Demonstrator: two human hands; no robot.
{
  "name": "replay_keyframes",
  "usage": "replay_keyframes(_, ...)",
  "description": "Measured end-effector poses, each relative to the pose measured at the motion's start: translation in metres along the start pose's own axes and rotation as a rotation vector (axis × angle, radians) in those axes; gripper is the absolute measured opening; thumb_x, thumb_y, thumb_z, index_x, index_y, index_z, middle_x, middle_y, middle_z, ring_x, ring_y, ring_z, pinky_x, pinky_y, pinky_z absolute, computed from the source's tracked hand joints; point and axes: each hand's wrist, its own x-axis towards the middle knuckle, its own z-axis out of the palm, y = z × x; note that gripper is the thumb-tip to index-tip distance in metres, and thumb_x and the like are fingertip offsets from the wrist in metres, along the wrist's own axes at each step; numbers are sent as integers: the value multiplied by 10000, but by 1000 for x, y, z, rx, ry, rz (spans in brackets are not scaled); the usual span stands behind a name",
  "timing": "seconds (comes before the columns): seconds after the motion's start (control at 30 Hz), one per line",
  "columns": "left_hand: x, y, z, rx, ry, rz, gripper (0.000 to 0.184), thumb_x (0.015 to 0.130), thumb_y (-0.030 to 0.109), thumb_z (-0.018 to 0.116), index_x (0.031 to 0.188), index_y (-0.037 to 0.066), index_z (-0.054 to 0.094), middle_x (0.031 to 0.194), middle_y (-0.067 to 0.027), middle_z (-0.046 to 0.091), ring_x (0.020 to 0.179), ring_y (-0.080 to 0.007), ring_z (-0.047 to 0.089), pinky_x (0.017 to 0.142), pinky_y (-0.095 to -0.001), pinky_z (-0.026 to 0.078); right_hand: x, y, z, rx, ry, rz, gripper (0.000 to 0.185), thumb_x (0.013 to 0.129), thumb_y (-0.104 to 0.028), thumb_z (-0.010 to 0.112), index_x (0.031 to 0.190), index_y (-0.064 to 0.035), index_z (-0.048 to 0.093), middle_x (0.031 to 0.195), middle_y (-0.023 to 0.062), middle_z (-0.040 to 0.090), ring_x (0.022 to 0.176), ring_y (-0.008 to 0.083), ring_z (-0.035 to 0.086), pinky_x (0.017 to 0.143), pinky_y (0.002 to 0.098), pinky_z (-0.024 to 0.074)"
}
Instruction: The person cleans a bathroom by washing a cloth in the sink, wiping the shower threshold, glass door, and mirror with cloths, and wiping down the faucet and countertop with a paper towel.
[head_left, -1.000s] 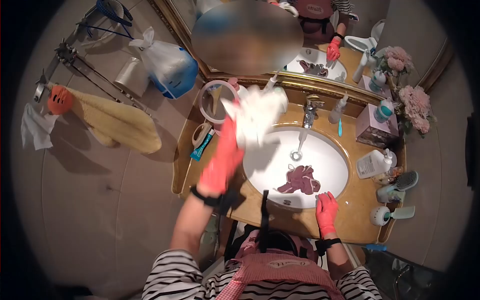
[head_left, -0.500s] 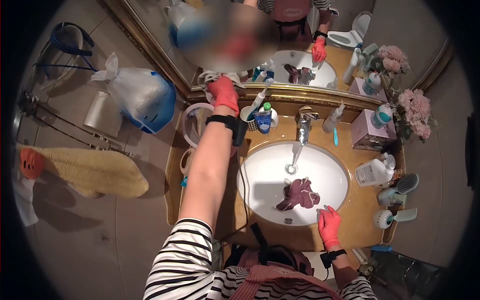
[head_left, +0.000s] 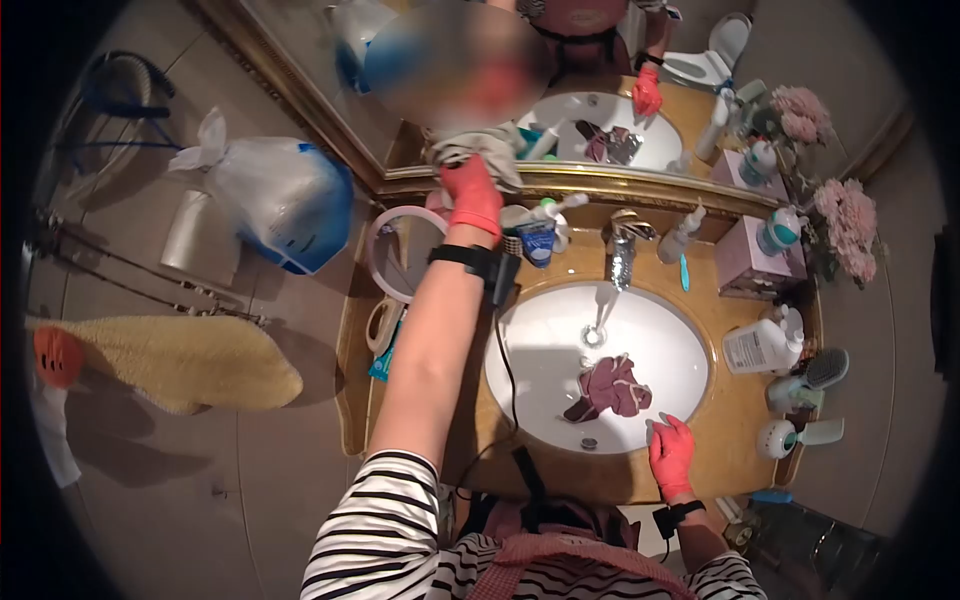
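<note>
My left hand (head_left: 474, 195), in a red rubber glove, reaches up to the mirror (head_left: 640, 90) and presses a crumpled grey-white cloth (head_left: 485, 152) against the lower glass. Its fingers are closed on the cloth and partly hidden by it. My right hand (head_left: 672, 456), gloved the same way, rests on the front right rim of the white sink (head_left: 530, 400). Its fingers are extended and it holds nothing. A crumpled maroon cloth (head_left: 612, 388) with pale edging lies in the basin, below the faucet (head_left: 622, 250).
Beside my left forearm stand a round pink-framed mirror (head_left: 408, 252) and a blue tube (head_left: 537, 240). Right of the sink are a pump bottle (head_left: 762, 345), a pink box (head_left: 757, 262), a hairbrush (head_left: 826, 368) and pink flowers (head_left: 848, 230). A yellow towel (head_left: 190, 362) hangs at left.
My left hand has slid the cloth rightward along the mirror. A white toothbrush by the tube now leans further right. The view has shifted slightly; my right hand stays on the sink rim.
</note>
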Motion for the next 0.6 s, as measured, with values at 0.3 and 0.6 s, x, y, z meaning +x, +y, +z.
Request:
replay_keyframes(0.3,-68,68,-150,-913,309,-43,316,687,95,689,964,16,559,933,-142,621,879,-295,596,777,-361,456,-1,10,2,43,3,43,170,747,-57,588,904,-53,651,882,131,644,979,318,578,842,426,454)
replay_keyframes(0.6,-2,99,-250,-535,575,890,439,658,11,622,1093,24,560,1154,-216,526,1098,-381,491,930,-429,392,0,12,0,64,33,65,154,736,-58,610,884,-45,651,839,132,651,965,312,588,855,413,457)
